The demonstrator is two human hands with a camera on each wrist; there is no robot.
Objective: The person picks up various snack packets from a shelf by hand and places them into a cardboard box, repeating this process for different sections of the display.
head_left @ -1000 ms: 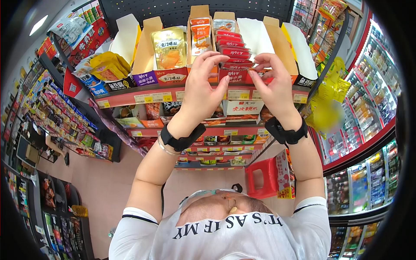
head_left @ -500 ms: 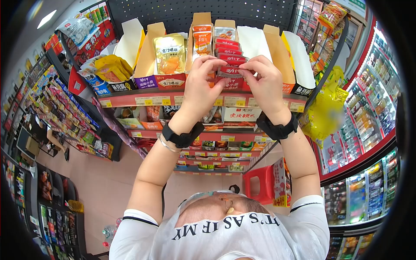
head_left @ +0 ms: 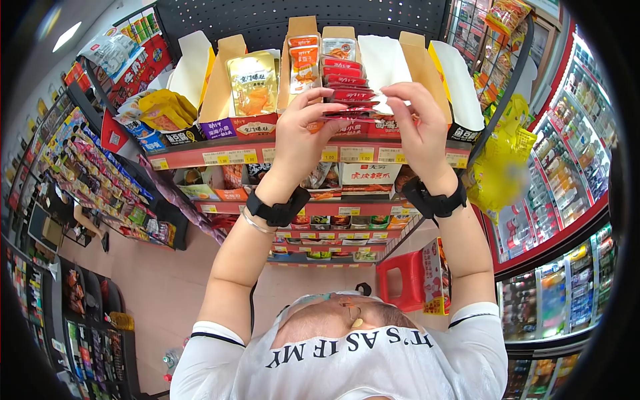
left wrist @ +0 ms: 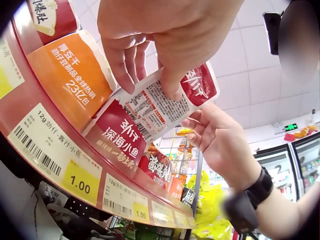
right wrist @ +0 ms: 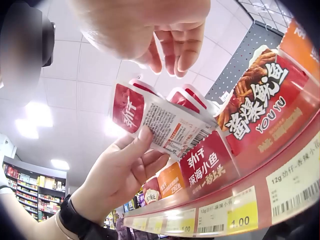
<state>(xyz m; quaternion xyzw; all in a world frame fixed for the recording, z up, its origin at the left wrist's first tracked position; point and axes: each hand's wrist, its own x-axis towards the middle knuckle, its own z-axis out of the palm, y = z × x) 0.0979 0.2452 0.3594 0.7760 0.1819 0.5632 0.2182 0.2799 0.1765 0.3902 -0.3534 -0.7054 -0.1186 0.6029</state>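
In the left wrist view my left hand pinches a red and white snack packet between thumb and fingers, its printed back showing. The packet leans out over the front of a dark red display box. From the right wrist view, more red packets stand behind the held one. My right hand is raised at the box's right side, fingers bent loosely and apart from the packet. In the head view the row of packets runs back inside the box.
Boxes with a gold packet and orange packets stand to the left. A white-lined box is on the right. Price labels line the red shelf edge. Yellow bags hang at the right, near drink coolers. A red stool stands below.
The right hand has let go of the packets and drawn slightly to the right. The front packet, upright half a second ago, is tipped forward in the left hand.
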